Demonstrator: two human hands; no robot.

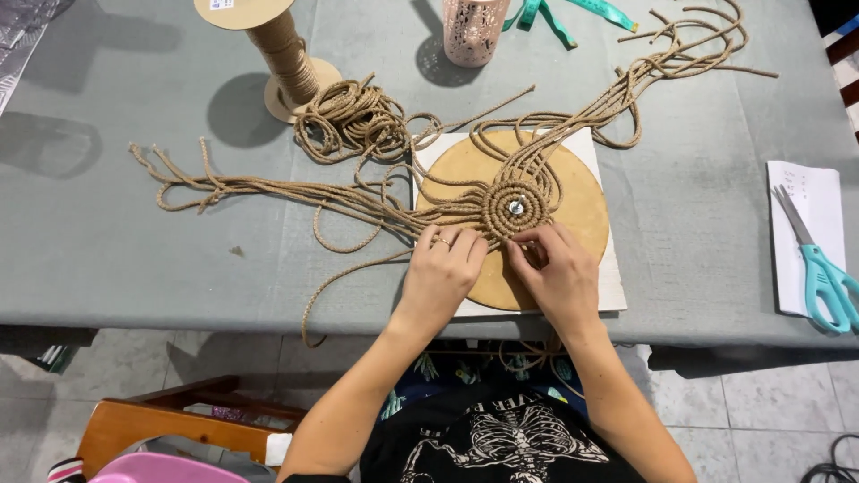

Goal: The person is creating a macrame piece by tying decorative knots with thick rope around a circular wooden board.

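Note:
A round coil of tan braided rope (516, 208) is pinned at its centre to a round wooden board (586, 201), which lies on a white square base (614, 286). My left hand (441, 273) rests flat on the rope strands at the coil's lower left, fingers together, a ring on one finger. My right hand (559, 273) pinches rope strands at the coil's lower edge. Long rope strands (268, 190) fan out to the left, and others (662, 58) run off to the upper right.
A rope spool (284, 54) stands at the back beside a loose rope tangle (358, 116). A pink perforated cup (470, 31) and teal ribbon (573, 13) lie behind. Teal scissors (823, 273) rest on white paper (787, 268) at right. A wooden chair (161, 420) sits below left.

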